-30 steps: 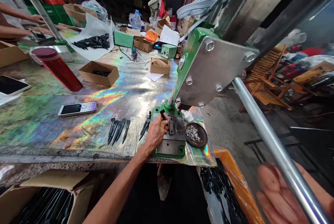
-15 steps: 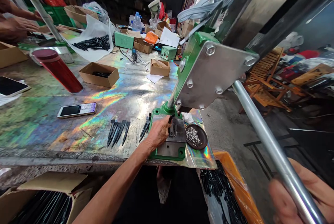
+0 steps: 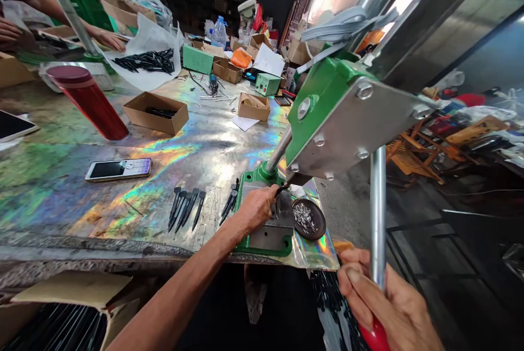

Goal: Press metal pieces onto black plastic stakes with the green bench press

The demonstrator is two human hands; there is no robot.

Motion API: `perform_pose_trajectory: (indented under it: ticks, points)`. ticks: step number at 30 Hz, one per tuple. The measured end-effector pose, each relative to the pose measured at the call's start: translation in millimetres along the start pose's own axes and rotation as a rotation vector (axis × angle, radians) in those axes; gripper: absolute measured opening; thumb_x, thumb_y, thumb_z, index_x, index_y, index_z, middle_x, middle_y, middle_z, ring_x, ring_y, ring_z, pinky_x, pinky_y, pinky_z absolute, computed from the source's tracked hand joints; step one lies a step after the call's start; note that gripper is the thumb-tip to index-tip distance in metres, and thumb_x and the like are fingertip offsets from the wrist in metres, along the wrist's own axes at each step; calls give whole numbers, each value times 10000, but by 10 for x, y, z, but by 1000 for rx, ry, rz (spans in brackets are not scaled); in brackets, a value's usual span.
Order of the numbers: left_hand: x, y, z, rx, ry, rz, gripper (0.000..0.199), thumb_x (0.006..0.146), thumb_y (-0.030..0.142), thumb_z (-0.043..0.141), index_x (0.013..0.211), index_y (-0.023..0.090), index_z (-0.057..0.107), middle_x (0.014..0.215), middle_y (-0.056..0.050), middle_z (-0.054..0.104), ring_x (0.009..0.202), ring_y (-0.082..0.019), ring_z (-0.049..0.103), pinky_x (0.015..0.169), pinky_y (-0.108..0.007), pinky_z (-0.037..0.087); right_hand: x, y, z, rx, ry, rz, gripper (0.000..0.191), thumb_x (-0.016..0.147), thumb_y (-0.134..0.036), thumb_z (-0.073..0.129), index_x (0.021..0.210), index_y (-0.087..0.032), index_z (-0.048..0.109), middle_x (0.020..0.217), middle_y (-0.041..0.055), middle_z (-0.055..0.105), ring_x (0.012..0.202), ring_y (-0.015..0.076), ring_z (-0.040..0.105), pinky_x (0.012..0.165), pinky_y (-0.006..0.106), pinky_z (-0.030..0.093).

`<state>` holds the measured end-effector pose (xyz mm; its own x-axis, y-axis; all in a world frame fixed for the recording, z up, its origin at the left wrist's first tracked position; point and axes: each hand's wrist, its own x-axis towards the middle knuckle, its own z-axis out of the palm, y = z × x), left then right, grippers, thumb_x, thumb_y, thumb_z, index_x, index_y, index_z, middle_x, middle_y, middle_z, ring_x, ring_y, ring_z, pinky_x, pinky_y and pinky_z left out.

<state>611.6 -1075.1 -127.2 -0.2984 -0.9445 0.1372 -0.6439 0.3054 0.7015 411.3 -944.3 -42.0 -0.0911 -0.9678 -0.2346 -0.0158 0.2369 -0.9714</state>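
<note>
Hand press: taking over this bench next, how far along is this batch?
Done: perhaps the black spikes lying beside the press. In hand: the left hand holds one spike at the press while the right hand grips the lever. Remaining: perhaps the carton of spikes below the bench.

Daylight is entering from one o'clock, glare is shining on the holographic foil (image 3: 123,203), and edges are bending.
</note>
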Motion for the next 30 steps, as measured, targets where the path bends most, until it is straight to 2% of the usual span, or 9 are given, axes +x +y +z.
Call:
perform_pose_trajectory:
  ticks: [4, 10, 14, 16, 18, 23, 26, 30]
  points:
    - [2, 7, 1, -77, 52, 12, 324, 657, -23, 470, 873, 198, 567, 769, -54, 631, 752, -218, 603, 690, -293, 437, 144, 124, 75, -27, -8, -23, 330, 757, -446, 732, 937, -194, 618, 652, 20, 563, 436, 104, 407, 418, 225, 374]
    - [1, 24, -7, -43, -41, -36, 317, 672, -27, 464, 905, 170, 551, 843, -110, 632, 783, -266, 608, 693, -338, 437, 193, 208, 81, -94, 102, 6, 352, 729, -441, 756, 931, -198, 601, 641, 23, 588, 389, 98, 415, 347, 206, 327]
    - [-4, -11, 50, -62, -8, -30, 308, 694, -7, 472, 924, 179, 556, 880, -106, 630, 834, -265, 612, 735, -332, 438, 280, 291, 133, -233, 167, -164, 304, 808, -447, 679, 948, -200, 571, 609, 5, 588, 379, 102, 444, 368, 209, 389]
    - [-8, -13, 62, -84, 20, -45, 293, 714, 9, 473, 931, 186, 558, 902, -97, 633, 869, -252, 610, 766, -322, 436, 316, 339, 158, -246, 176, -246, 266, 838, -431, 643, 933, -197, 559, 574, -9, 573, 362, 101, 438, 376, 215, 407]
    - [-13, 4, 51, -68, 9, -60, 279, 744, 30, 466, 954, 192, 553, 925, -88, 637, 898, -236, 607, 789, -312, 435, 334, 379, 167, -209, 167, -269, 255, 843, -419, 630, 922, -191, 546, 559, -18, 556, 359, 101, 438, 364, 209, 397]
    - [-38, 94, -3, 126, -54, -76, 264, 819, 86, 413, 1038, 193, 513, 996, -80, 644, 950, -211, 604, 815, -305, 441, 342, 416, 143, -95, 130, -240, 339, 793, -451, 676, 931, -180, 527, 593, -18, 554, 403, 99, 444, 371, 191, 384]
    - [-65, 143, 2, 240, -58, -101, 250, 839, 100, 385, 1048, 178, 500, 1022, -95, 645, 955, -219, 611, 805, -310, 449, 268, 344, 114, -73, 74, -222, 406, 755, -492, 701, 939, -169, 537, 605, -12, 553, 422, 99, 433, 388, 195, 386]
    - [-83, 185, 5, 353, -87, -101, 268, 830, 79, 363, 1060, 152, 480, 1043, -119, 643, 942, -228, 622, 786, -315, 461, 20, 141, -52, -47, 37, -41, 493, 692, -510, 759, 1000, -171, 576, 602, 7, 563, 486, 145, 504, 431, 222, 443]
